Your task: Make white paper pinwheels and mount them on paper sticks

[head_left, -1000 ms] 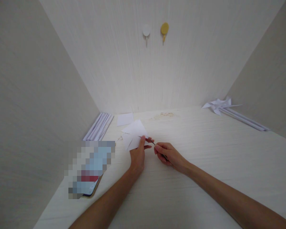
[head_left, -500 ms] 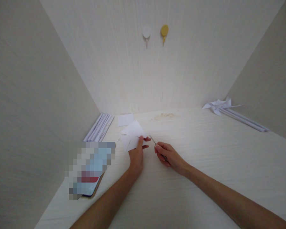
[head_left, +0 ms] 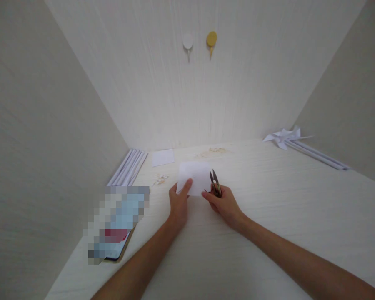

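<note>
My left hand (head_left: 178, 202) pinches the paper (head_left: 194, 178) at its near edge, flat on the desk (head_left: 268, 208). My right hand (head_left: 223, 203) grips snips (head_left: 215, 182), blades apart, touching the paper's right edge.

Home craft corner, likely desk nook: pale wood-grain tabletop (head_left: 268, 216) boxed by matching panel walls (head_left: 34, 125). White round hook (head_left: 188, 41) and yellow round hook (head_left: 211, 39) on back wall. Folded white paper pinwheel (head_left: 283, 136), bundle of rolled white paper sticks (head_left: 127, 166) (paper scraps nearby).
</note>
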The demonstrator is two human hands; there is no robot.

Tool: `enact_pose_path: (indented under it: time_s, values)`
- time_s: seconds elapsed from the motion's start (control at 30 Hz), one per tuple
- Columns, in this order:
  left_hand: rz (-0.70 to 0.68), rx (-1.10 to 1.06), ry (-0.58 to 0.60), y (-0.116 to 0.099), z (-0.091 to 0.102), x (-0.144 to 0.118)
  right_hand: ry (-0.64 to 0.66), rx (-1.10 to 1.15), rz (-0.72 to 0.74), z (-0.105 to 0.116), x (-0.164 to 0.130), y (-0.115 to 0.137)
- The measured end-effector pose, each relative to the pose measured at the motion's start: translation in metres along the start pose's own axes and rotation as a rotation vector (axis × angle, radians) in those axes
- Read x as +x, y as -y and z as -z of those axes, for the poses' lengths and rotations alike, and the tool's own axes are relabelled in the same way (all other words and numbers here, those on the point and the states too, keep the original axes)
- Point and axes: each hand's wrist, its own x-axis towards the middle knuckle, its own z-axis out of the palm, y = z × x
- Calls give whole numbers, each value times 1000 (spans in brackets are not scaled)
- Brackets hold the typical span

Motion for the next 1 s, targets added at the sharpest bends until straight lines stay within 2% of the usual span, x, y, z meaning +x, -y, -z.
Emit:
enact_pose_path:
  time_s: [0.13, 0.3, 0.47, 0.6, 0.8, 1.0]
  values:
    - [-20, -74, -4, -2, 4, 6, -62, 157, -34, -1, -1, 3]
    - [14, 33, 162, 0, 2, 2, -172, 426, 14, 5, 5, 7]
    - [48, 162, 236, 1, -2, -5, -149, 473, 40, 7, 7, 7]
    - [18, 201, 196, 2, -2, -5, -108, 357, 16, 4, 5, 6]
    - [-18, 132, 38, 1, -1, -2, 36, -94, 32, 1, 2, 3]
    - [-66, 129, -92, 1, 0, 3, 112, -235, 71, 3, 1, 4]
